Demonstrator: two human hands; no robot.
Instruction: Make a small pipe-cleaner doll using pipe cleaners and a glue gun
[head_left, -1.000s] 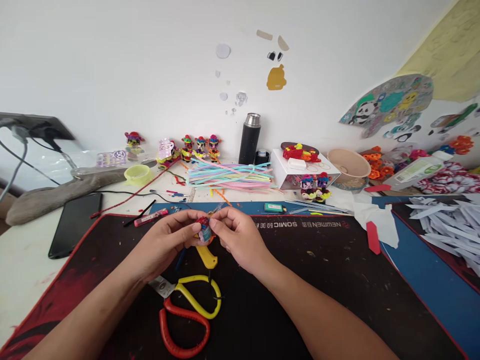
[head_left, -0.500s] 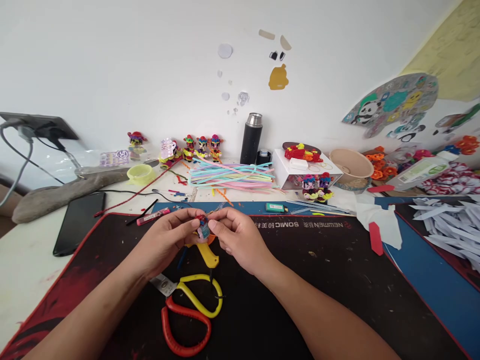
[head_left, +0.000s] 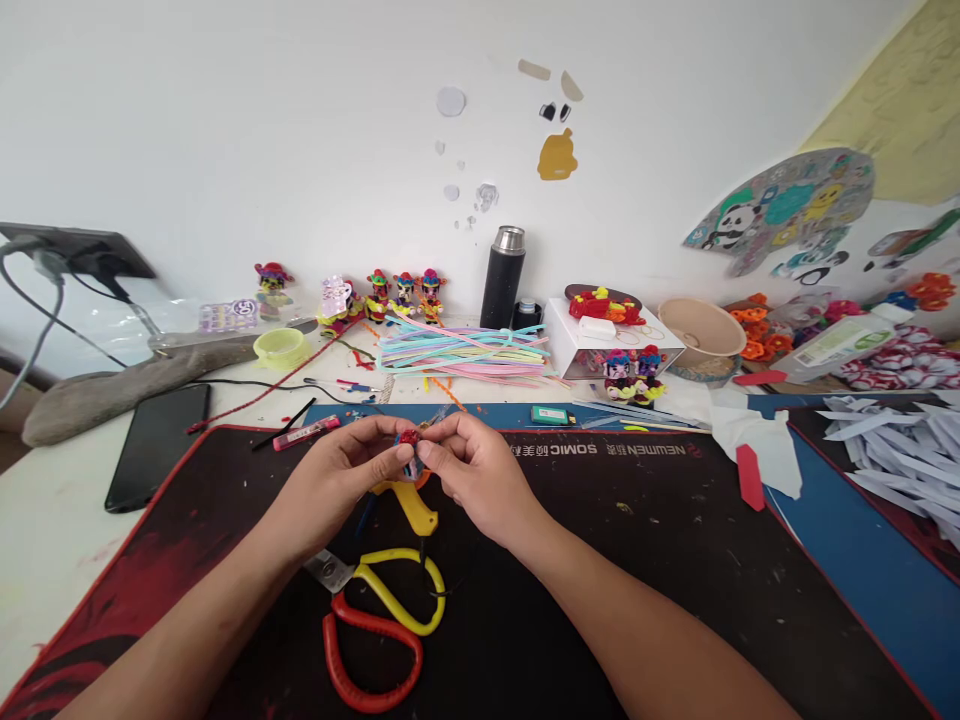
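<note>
Between my two hands, above the mat, is a small fuzzy doll piece [head_left: 409, 438] with a red top and blue and pale parts below. My left hand [head_left: 334, 482] pinches it from the left with thumb and forefinger. From the other side, the thumb and fingers of my right hand [head_left: 480, 478] close on its right edge, partly hiding it. Just below the hands lies a yellow-handled tool, which looks like a glue gun [head_left: 417, 510]. Nearer to me are scissors [head_left: 340, 600] with one red and one yellow handle; my left wrist covers part of their blades.
Pastel pipe cleaners [head_left: 465, 350] lie behind the dark mat [head_left: 637, 560]. Finished dolls [head_left: 405, 292], a black thermos [head_left: 502, 280] and a white box [head_left: 566, 345] stand along the wall. A phone [head_left: 157, 450] is at left, paper strips [head_left: 900, 460] at right.
The doll piece has been turned between my fingers, so more of its red top faces me. Both hands stay in nearly the same place.
</note>
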